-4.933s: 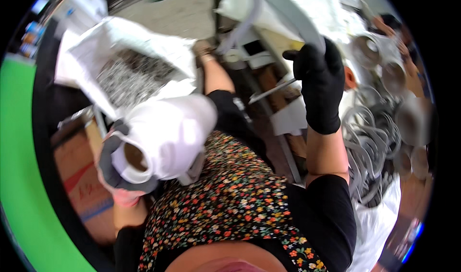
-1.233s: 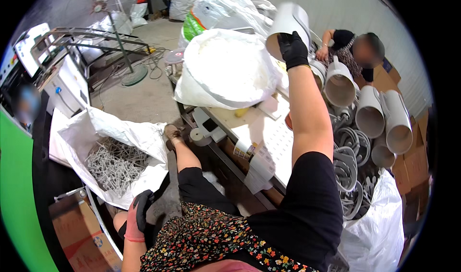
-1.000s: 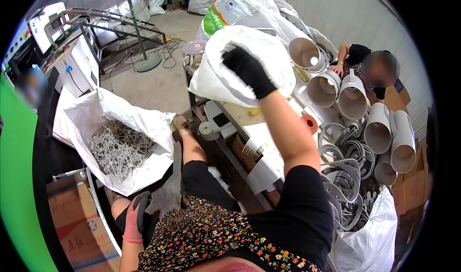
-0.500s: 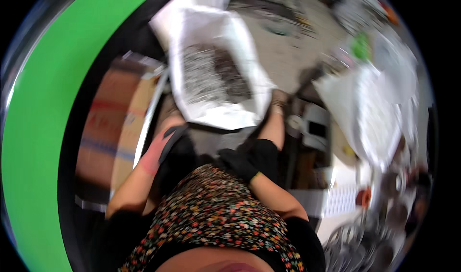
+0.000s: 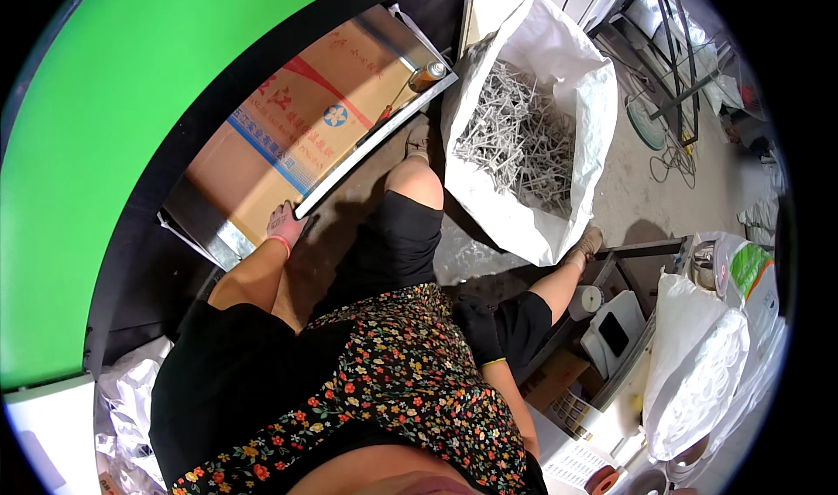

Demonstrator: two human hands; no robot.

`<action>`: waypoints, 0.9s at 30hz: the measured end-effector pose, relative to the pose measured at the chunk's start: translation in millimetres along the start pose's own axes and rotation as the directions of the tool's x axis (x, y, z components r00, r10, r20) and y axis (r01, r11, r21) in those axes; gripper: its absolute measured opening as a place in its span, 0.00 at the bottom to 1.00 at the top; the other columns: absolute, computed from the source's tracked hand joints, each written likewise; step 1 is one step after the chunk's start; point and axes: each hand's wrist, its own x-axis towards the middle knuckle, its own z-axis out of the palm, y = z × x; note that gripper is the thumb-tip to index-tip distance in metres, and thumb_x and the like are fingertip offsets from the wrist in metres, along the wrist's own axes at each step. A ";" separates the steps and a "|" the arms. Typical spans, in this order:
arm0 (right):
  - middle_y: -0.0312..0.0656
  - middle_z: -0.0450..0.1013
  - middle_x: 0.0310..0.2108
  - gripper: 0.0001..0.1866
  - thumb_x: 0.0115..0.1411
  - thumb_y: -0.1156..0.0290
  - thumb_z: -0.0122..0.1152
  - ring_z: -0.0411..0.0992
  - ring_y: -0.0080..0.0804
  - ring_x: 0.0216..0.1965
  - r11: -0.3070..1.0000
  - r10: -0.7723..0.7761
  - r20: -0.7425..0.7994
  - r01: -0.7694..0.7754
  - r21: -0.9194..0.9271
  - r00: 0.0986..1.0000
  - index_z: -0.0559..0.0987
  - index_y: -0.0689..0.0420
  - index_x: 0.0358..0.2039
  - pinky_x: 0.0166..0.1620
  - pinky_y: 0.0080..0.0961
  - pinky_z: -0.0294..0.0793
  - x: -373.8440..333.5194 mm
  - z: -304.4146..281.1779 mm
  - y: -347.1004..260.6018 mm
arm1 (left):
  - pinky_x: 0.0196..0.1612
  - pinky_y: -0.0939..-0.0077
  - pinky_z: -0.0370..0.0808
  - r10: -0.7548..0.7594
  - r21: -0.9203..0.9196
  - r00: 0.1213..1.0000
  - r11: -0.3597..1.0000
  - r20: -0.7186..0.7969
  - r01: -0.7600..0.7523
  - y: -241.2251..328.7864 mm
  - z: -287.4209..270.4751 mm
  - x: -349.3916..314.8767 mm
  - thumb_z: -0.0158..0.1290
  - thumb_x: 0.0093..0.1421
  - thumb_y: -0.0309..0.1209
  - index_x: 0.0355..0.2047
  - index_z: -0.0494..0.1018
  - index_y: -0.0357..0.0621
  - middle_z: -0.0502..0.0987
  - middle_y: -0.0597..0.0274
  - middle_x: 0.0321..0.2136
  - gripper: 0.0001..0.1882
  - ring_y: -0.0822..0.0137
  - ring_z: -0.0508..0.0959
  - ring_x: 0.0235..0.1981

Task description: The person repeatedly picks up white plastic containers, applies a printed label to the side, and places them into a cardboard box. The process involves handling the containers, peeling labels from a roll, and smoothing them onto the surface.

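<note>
My left hand (image 5: 285, 224), in a pinkish-grey glove, lies at the near edge of a flattened brown cardboard sheet (image 5: 301, 85), beside the end of a white-edged metal rim (image 5: 375, 150). Its fingers look stretched out, and I see nothing held in them. In a black glove, my right hand (image 5: 478, 331) rests at my lap against the black shorts; dark cloth blends with its fingers. A large white woven sack (image 5: 502, 224) stands in front of my legs, its mouth wide around many thin grey metal pieces (image 5: 515, 133).
A spray can (image 5: 428, 76) stands at the cardboard's far corner. A green machine panel (image 5: 131, 85) curves along the left. To the right are a metal-framed bench (image 5: 642, 250), a phone (image 5: 613, 333) and a white bag (image 5: 690, 364) of pale rings. A dark metal frame (image 5: 685, 93) stands farther back.
My view has turned left, so the sack appears farther right. My left hand has moved from by my knee to the cardboard's edge. The right hand stays at my lap.
</note>
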 end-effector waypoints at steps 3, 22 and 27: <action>0.36 0.74 0.32 0.12 0.63 0.68 0.57 0.70 0.23 0.31 0.979 -0.050 0.044 0.058 -0.194 0.998 0.76 0.63 0.43 0.38 0.23 0.71 6.4 0.5 8.9 | 0.61 0.57 0.63 -0.105 0.014 0.994 0.994 0.027 0.104 -25.3 25.1 -4.1 0.56 0.53 0.55 0.62 0.58 0.43 0.65 0.47 0.58 0.43 0.51 0.65 0.59; 0.35 0.73 0.32 0.10 0.63 0.70 0.56 0.68 0.22 0.32 0.989 0.110 0.079 -0.101 -0.110 0.991 0.76 0.61 0.43 0.38 0.24 0.69 14.6 6.7 26.8 | 0.61 0.52 0.56 -0.236 0.184 0.972 0.955 0.000 0.232 14.2 23.0 -17.2 0.63 0.47 0.50 0.65 0.50 0.45 0.62 0.52 0.57 0.51 0.50 0.62 0.59; 0.34 0.73 0.31 0.09 0.63 0.71 0.56 0.67 0.20 0.30 0.992 0.091 0.091 -0.082 -0.101 0.992 0.75 0.60 0.42 0.35 0.22 0.68 16.1 6.9 25.8 | 0.62 0.52 0.55 -0.244 0.183 0.970 0.953 0.002 0.240 14.5 20.8 -19.5 0.63 0.46 0.49 0.65 0.49 0.45 0.61 0.52 0.57 0.52 0.49 0.61 0.59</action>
